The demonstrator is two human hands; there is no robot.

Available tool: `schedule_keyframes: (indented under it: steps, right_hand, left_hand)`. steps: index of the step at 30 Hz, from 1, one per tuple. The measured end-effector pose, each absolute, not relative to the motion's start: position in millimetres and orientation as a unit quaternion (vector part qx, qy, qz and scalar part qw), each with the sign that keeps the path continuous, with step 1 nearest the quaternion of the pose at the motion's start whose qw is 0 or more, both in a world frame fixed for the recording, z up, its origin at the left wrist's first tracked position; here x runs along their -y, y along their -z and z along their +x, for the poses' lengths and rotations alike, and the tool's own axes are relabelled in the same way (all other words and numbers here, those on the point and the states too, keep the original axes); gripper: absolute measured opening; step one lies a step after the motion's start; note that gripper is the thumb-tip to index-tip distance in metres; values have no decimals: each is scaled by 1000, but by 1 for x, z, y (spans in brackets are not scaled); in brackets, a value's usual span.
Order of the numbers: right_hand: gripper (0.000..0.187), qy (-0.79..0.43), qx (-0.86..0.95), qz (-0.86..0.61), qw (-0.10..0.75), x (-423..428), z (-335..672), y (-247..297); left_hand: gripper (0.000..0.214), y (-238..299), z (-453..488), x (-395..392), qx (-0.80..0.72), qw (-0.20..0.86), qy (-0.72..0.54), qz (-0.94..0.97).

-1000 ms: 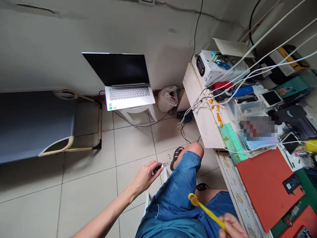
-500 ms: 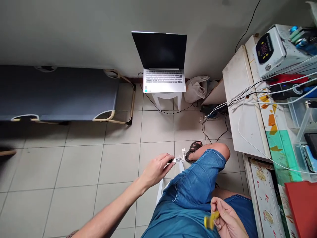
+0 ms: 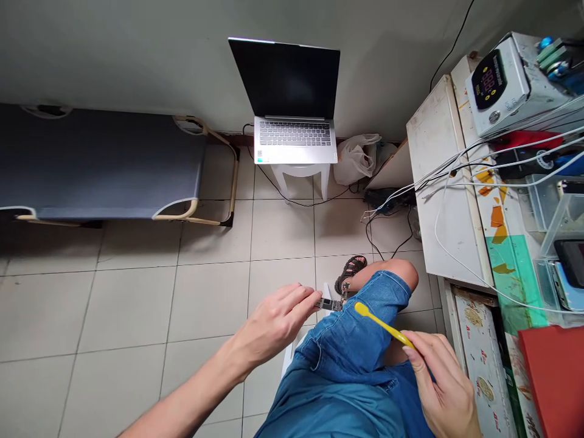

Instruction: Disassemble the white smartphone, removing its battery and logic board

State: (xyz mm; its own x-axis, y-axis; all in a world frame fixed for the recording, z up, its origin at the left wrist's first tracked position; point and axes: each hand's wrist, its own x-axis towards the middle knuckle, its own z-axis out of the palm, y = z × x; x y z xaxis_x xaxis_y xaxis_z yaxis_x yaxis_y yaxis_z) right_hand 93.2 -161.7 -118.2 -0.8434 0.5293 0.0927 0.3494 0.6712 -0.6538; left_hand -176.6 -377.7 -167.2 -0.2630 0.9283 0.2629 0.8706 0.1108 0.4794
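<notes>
My left hand [image 3: 276,319] pinches one end of a small, narrow circuit board [image 3: 330,304] above my left thigh. The board is L-shaped, with dark and metallic parts, and its far end sticks out to the right. In my right hand [image 3: 441,380] is a yellow toothbrush [image 3: 383,325], gripped by the handle between thumb and fingers. Its head points left and up, a short gap away from the board. The bristles are not visible from here.
A laptop [image 3: 294,137] stands open on a white stool [image 3: 298,171] by the wall. At left is a grey folding cot [image 3: 104,164]. On my right, a workbench [image 3: 513,267] carries a power unit [image 3: 506,85], loose cables, clear plastic boxes and a red pad [image 3: 554,371].
My right hand has risen and turned, bringing the toothbrush from my lap up near the board. The left hand has tilted the board, and the view has shifted slightly.
</notes>
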Motion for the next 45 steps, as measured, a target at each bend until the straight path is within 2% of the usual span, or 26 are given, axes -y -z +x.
schedule_keyframes:
  steps: [4,9,13,17,20,24,27,29,32,33,35,39,43,45]
  right_hand:
    - [35,-283,933,-167,149,161,76,117]
    - [33,-217,938,-208,172,150,76,114]
    - [39,-253,945,-151,143,145,74,110]
    - [37,-206,945,-180,179,143,67,108]
    - [39,-242,952,-116,148,143,61,107]
    - [33,-195,948,-179,179,143,55,107]
    - [32,-246,947,-141,150,142,52,109]
    - [25,-237,942,-178,158,142,55,111]
    - [24,-193,907,-326,185,152,66,122]
    - [27,-211,897,-347,175,159,71,127]
    - [29,-289,885,-333,147,181,77,139]
    - [26,-344,874,-306,154,228,69,156]
    - [25,-347,890,-243,169,235,52,158]
    - [28,-306,896,-273,170,228,52,159]
  left_hand:
    - [22,154,-179,375,-724,51,-302,619]
    - [24,149,-179,376,-710,71,-313,627]
    - [22,146,-181,376,-709,79,-321,623]
    - [19,142,-184,375,-706,87,-333,618]
    - [18,139,-185,375,-711,82,-334,613]
    - [20,140,-187,378,-715,87,-341,605]
    - [24,145,-190,384,-714,124,-370,582]
    - [23,152,-189,386,-711,199,-426,523]
    - [18,166,-175,386,-640,423,-576,281]
    - [24,170,-166,385,-577,496,-628,161]
    - [39,176,-146,382,-426,574,-696,-67]
    - [42,178,-108,378,-293,600,-698,-258]
    - [41,177,-92,376,-265,617,-681,-292]
    - [39,177,-90,375,-264,622,-677,-293]
